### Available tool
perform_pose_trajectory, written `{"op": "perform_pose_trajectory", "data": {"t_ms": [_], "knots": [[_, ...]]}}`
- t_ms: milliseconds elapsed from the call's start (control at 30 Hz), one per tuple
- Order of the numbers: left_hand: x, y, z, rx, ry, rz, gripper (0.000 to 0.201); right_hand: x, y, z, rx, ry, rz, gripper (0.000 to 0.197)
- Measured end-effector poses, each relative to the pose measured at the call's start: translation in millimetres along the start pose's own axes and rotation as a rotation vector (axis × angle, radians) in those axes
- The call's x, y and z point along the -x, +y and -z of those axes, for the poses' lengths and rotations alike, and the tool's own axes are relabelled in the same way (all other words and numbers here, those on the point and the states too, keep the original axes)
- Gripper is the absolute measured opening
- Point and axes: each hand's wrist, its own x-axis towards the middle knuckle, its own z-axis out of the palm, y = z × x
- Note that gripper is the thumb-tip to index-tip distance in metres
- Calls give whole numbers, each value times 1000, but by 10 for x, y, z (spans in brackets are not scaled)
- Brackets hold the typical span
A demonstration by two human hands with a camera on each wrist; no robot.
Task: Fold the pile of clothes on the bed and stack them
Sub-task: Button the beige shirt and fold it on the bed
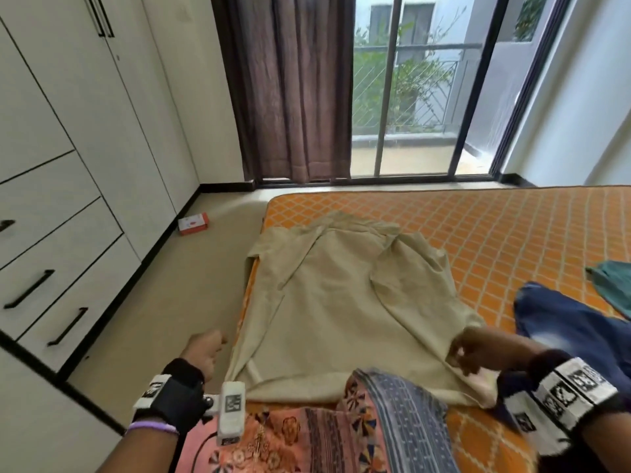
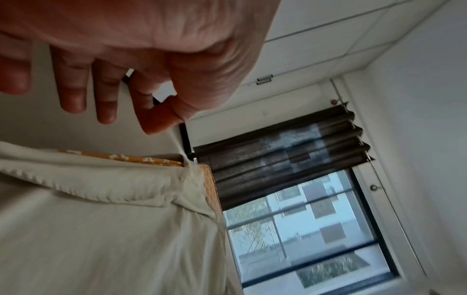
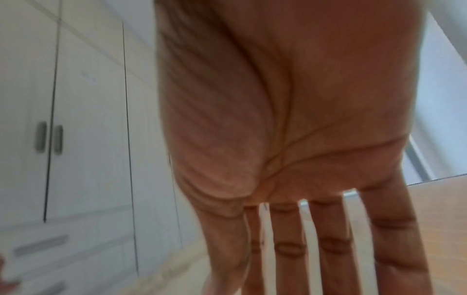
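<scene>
Lying flat on the near left corner of the bed (image 1: pixel 478 220), the beige garment (image 1: pixel 341 302) runs its long axis away from the person, from the hem at the near edge toward the far edge by the window, with its left side draped over the bed's left edge. Its right sleeve or flap is already turned in across the body; the left side is not.

The left hand (image 1: pixel 205 349) hangs off the bed's left edge, just beside the garment's near left corner. In the left wrist view its thumb and forefinger pinch a thin strip or thread of pale cloth (image 2: pixel 177 139) that rises from the garment's edge, the other fingers hanging loose. The right hand (image 1: pixel 474 353) sits on the garment's near right corner, its fingers straight and spread in the right wrist view, and it seems to press the cloth down rather than hold it.

So each hand is at its own near corner, with the garment lying ahead of both. By my judgement the next fold either carries the left side rightward across the long axis or takes the hem toward the far edge.

Blue denim (image 1: pixel 563 322) lies just right of the garment, and a teal piece (image 1: pixel 614 288) lies toward the bed's right side, both unfolded.
</scene>
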Motion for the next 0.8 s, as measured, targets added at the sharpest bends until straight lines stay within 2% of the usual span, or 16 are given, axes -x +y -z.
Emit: {"op": "perform_pose_trajectory", "data": {"t_ms": [33, 100, 167, 267, 367, 467, 567, 700, 800], "knots": [[22, 25, -70, -12, -12, -37, 33, -72, -241, 99, -84, 78, 80, 12], [1, 36, -231, -70, -26, -105, 28, -269, -772, 237, -290, 206, 227, 20], [-62, 10, -385, -179, -46, -156, 30, -526, -1333, 281, -515, 210, 289, 25], [-227, -67, -524, -261, -106, -136, 28, -1060, -2068, 197, -658, 159, 312, 27], [-410, -181, -514, -295, -103, -109, 36, -1670, -2583, -71, -616, 125, 231, 34], [-563, -311, -437, -368, 12, -129, 59, -2179, -2857, -340, -545, 124, 182, 57], [-650, -429, -384, -463, 64, -146, 65, -2540, -3000, -466, -490, 183, 152, 66], [-794, -565, -351, -490, 55, -168, 56, -2929, -3099, -487, -500, 222, 24, 65], [-966, -601, -334, -462, 53, -165, 50, -3050, -3096, -496, -664, 196, -55, 45]]}}
